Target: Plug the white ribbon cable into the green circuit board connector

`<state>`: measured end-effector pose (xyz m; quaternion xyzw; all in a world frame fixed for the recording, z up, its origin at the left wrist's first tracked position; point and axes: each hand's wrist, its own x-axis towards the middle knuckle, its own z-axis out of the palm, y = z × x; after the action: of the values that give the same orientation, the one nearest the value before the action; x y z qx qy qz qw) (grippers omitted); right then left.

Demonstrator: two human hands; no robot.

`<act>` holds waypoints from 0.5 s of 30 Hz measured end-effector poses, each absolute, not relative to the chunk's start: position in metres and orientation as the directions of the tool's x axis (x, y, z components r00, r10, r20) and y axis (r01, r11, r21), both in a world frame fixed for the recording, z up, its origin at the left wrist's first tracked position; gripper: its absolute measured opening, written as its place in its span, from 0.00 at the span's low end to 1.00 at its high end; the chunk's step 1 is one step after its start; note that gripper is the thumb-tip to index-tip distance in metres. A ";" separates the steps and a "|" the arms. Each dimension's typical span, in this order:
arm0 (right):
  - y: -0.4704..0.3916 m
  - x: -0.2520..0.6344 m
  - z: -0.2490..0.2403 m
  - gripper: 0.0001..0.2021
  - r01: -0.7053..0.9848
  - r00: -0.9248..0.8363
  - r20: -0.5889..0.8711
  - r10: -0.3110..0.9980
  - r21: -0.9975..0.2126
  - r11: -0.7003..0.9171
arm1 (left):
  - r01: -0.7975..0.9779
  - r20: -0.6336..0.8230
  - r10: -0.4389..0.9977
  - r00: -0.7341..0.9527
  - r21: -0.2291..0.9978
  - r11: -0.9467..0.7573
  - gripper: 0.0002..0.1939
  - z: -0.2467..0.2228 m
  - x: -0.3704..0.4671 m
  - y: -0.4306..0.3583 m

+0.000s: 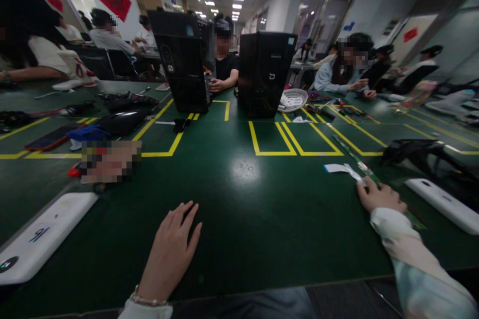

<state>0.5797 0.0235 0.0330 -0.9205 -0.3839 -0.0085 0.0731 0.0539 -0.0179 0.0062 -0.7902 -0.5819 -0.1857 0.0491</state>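
My left hand (174, 241) lies on the green table (243, 239) near its front edge, fingers apart, with nothing in it. Over at the right, my right hand (379, 195) rests on a long thin green circuit strip (352, 153), its fingertips at a white ribbon cable (342, 169) with a blue end. Whether those fingers grip the cable or the strip cannot be made out. A white device (443, 204) sits to the right of this hand, and another white device (45, 239) is at the far left.
Two black computer towers (183, 65) (265, 72) stand at the back, a person (226, 67) behind them. A white basket (294, 99) is beside the right tower. Dark cables and a blue item (90, 133) lie at left; a black object (415, 154) at right.
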 end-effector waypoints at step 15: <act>0.017 0.583 0.045 0.33 0.774 0.631 0.126 0.766 -0.039 -0.631 | 0.920 0.306 0.924 0.231 0.241 -0.310 0.24 0.014 0.045 -0.018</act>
<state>0.5830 0.0172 0.0450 -0.9019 -0.4269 -0.0488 0.0448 0.0451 -0.0177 0.0138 -0.7846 -0.5875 -0.1983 -0.0048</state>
